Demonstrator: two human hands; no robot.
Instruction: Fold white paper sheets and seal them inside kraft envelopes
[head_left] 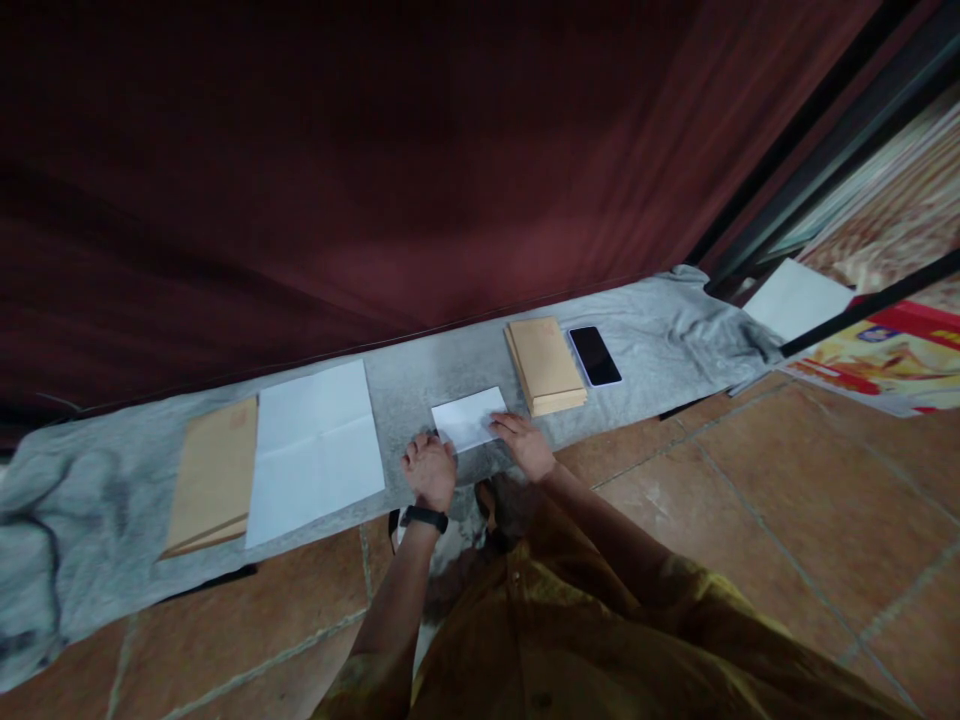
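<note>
Left hand (431,472) is resting at the white paper's (465,418) left edge, grip unclenched; right hand (529,450) is touching its right end (pinching? can't tell); it's lying on the surface (427,372).

The light is dim, its source hard to tell. The red curtain (465,200) sinks almost to black at far left and glows dully lower down. The large white sheet (319,455) and folded paper (469,420) are brightest; soft shadow darkens the surface (405,385) just near of the latter. Floor tiles (667,500) at right carry a pale sheen. Fine detail is soft, and wide-angle stretching skews the printed box (892,360) at far right.
</note>
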